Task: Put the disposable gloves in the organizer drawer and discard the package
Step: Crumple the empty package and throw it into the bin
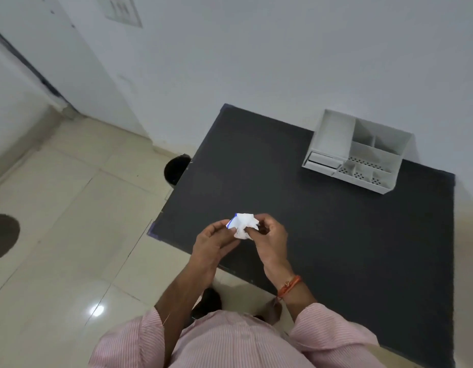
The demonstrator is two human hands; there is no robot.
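A crumpled white package [242, 226] with a blue edge is held between both hands above the near left part of the dark table [323, 221]. My left hand [213, 241] grips it from the left and below. My right hand [270, 236] pinches it from the right. The white organizer [358, 151] stands at the table's far right by the wall, with a small drawer [321, 161] at its lower left that looks pushed in. No gloves are visible.
A black round bin [176, 168] stands on the floor by the table's far left edge, partly hidden under it. Beige floor tiles spread to the left, with a dark round patch [3, 235] at the far left. White walls rise behind the table.
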